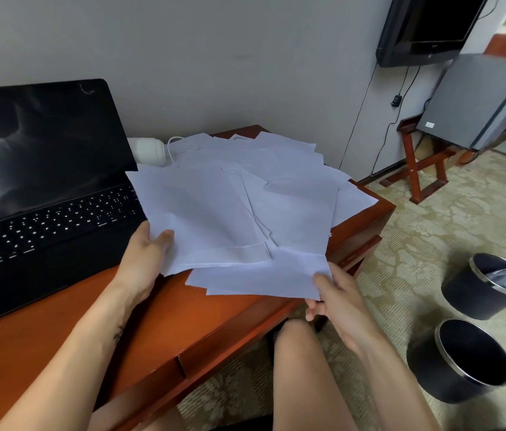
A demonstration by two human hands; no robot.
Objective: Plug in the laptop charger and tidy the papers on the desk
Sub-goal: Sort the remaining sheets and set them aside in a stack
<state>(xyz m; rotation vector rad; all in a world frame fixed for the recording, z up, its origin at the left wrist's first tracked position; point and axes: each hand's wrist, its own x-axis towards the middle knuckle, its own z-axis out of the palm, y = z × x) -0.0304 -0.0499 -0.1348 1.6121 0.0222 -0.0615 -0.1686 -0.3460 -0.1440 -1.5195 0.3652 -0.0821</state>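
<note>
Papers (230, 206) under inspection: a loose fan of white sheets spread over the right half of the desk (167, 312), from the back edge by the wall to the front, with the nearest sheets lifted off the wood. Your left hand (143, 253) grasps the left edge of the upper sheets, thumb on top and fingers beneath. Your right hand (339, 301) pinches the near right corner of the lower sheets, thumb above and fingers curled under. By my judgement, the step in hand is gathering the fan into one stack.

Recommendations:
- Draw your hands toward each other so the sheets slide over one another. Thin paper held by a corner is likely to droop and crease.
- Sweep in the far sheets by the wall before squaring up. Several lie beyond your present hold, and one reaches the right edge of the desk.
- Stand the bundle on edge and tap it on bare wood to align it.
- Keep clear of the open laptop (43, 188), whose right side the leftmost sheet crosses in this view.

Condition: the sheets are blank on the faces shown, uncrumpled and lying at many angles. One has a folded band along its near edge. A white charger block (147, 149) and its cable (169, 150) sit behind the fan, partly covered. Whether the charger is plugged in cannot be told.
</note>
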